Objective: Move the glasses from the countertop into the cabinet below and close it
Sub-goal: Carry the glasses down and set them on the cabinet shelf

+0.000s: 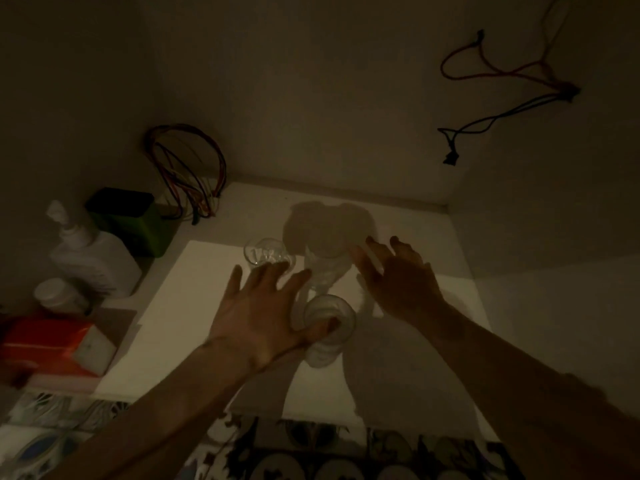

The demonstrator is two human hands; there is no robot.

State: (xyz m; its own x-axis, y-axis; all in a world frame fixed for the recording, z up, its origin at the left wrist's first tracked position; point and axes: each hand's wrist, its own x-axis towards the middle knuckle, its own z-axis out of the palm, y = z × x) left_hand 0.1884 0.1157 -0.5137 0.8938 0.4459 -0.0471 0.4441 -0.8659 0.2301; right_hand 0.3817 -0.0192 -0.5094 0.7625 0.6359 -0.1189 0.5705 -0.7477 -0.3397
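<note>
Three clear glasses stand on the white countertop [398, 368] in dim light. The near glass [337, 315] sits by my left thumb. A taller middle glass [320, 271] stands between my hands. The far-left glass [261, 252] is just beyond my left fingertips. My left hand [263, 313] hovers with fingers spread, the thumb touching the near glass's rim. To the right of the middle glass my right hand [398, 282] is spread too, and nothing is in its grasp. The cabinet below is out of sight.
At the left stand a white pump bottle [93, 251], a green box [138, 220], a small white jar [57, 294] and an orange-and-white carton [55, 344]. Coiled wires [188, 168] lean in the back corner. Cords [502, 88] hang on the wall. Patterned floor tiles [329, 455] show below the counter edge.
</note>
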